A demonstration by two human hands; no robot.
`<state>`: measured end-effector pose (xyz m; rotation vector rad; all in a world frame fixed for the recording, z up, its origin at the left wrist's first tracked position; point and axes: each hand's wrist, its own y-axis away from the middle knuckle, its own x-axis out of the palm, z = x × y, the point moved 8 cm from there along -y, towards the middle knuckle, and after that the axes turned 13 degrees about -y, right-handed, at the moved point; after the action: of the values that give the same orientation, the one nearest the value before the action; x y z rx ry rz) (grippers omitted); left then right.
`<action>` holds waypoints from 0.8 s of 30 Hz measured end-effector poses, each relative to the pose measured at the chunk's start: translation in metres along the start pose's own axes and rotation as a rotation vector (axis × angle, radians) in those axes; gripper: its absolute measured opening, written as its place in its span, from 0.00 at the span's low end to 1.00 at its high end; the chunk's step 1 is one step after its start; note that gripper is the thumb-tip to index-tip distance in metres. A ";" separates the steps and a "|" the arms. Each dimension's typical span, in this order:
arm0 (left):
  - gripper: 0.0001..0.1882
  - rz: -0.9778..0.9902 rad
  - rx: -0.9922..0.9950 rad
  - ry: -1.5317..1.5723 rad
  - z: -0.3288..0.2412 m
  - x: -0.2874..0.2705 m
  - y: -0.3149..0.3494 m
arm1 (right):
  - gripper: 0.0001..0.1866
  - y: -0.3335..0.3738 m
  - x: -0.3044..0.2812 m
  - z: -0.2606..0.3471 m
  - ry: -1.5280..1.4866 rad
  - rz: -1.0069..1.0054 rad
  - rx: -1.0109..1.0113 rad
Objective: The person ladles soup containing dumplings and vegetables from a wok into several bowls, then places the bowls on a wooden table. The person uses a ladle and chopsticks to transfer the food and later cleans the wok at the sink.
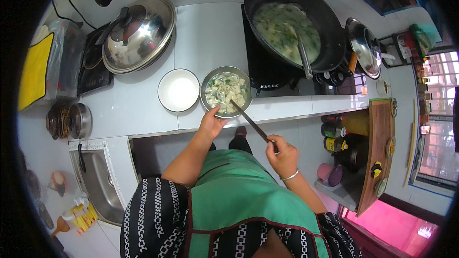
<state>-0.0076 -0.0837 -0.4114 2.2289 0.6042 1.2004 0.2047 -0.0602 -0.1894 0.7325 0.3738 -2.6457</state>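
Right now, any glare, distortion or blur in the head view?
Head view: highlights glare on the domed lid; the window looks partly washed out; straight edges bend toward the black picture rim; the left hand, right hand and steel bowl look fairly sharp.

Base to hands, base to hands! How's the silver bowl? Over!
Left hand holding silver bowl at near rim. Right hand gripping long dark utensil, tip in the food. White bowl close by on the left, not blocking. Over.

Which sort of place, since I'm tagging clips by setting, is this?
A kitchen, perhaps a home one: a big wok of what looks like soup sits on a black cooktop, and a metal sink is set into the counter.
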 end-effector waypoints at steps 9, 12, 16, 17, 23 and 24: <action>0.19 0.039 -0.039 -0.123 -0.013 0.007 0.021 | 0.19 0.026 0.092 -0.009 -0.226 0.313 0.193; 0.19 0.056 -0.003 -0.143 -0.023 -0.003 0.021 | 0.25 0.024 0.102 0.010 -0.281 0.409 0.151; 0.20 0.074 -0.012 -0.170 -0.034 -0.008 0.025 | 0.22 0.009 0.067 0.002 -0.318 0.233 0.205; 0.20 0.067 -0.018 -0.179 -0.036 -0.007 0.031 | 0.21 0.005 0.056 -0.008 -0.343 0.173 0.185; 0.22 0.041 -0.073 -0.226 -0.031 -0.020 0.047 | 0.17 -0.015 0.007 -0.041 -0.573 -0.154 0.211; 0.22 0.059 -0.076 -0.220 -0.031 -0.020 0.051 | 0.18 -0.020 0.000 -0.043 -0.571 -0.216 0.190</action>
<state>-0.0371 -0.1273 -0.3768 2.2882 0.4014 0.9711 0.2149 -0.0275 -0.2217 -0.0400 0.0415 -2.9638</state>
